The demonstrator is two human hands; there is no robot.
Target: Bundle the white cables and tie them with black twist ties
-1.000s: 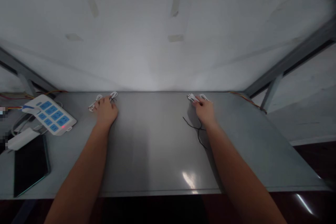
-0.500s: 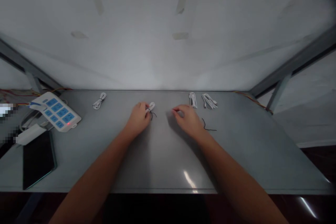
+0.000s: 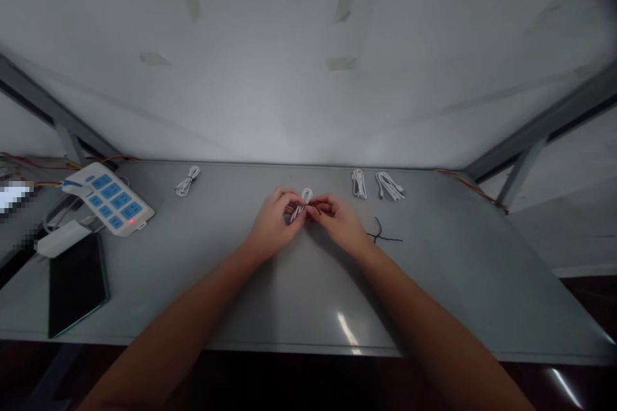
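A grey table (image 3: 241, 308) fills the lower half of the frame, with a pale wall (image 3: 289, 45) above it. At the left edge lies a dark tablet (image 3: 77, 282), and just above it a white power strip (image 3: 110, 198) with blue sockets. The left hand (image 3: 272, 226) and the right hand (image 3: 343, 223) meet at mid-frame, fingers curled in and pinching a small coiled white cable (image 3: 301, 203) between them, with a thin dark tie (image 3: 314, 207) at the fingertips. Just right of the right hand a second dark tie (image 3: 383, 234) lies on the table. Two coiled cables (image 3: 378, 184) sit upper right of the hands, and one more coil (image 3: 187, 180) upper left.
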